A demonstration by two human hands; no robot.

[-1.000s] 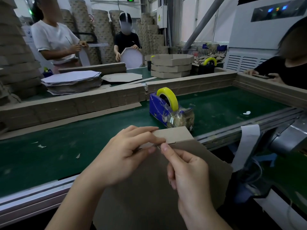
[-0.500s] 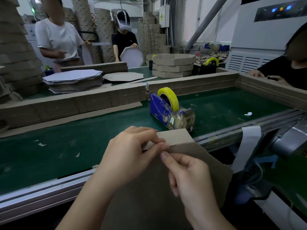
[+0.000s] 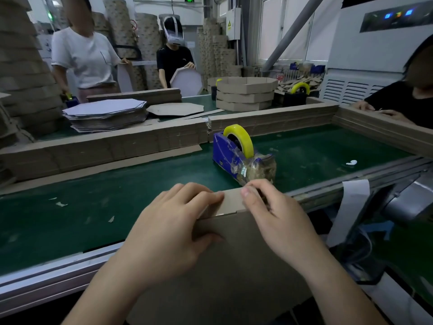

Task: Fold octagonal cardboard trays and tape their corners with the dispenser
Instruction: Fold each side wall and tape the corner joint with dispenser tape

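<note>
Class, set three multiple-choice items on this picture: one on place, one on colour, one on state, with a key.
1. Where does the tape dispenser stand? A on the green belt; B on a chair; C on the floor.
2. The tape roll is which colour? A red; B yellow; C white.
3. What do the left hand and right hand do? A hang idle; B pull tape; C grip the cardboard tray by its flap.
Key: 1 A, belt lies under it; 2 B, plainly yellow; 3 C, fingers curl round the flap.

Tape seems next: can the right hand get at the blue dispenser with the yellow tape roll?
Probably yes: the blue dispenser stands just beyond the right hand, nothing between, though that hand grips the brown cardboard tray.
</note>
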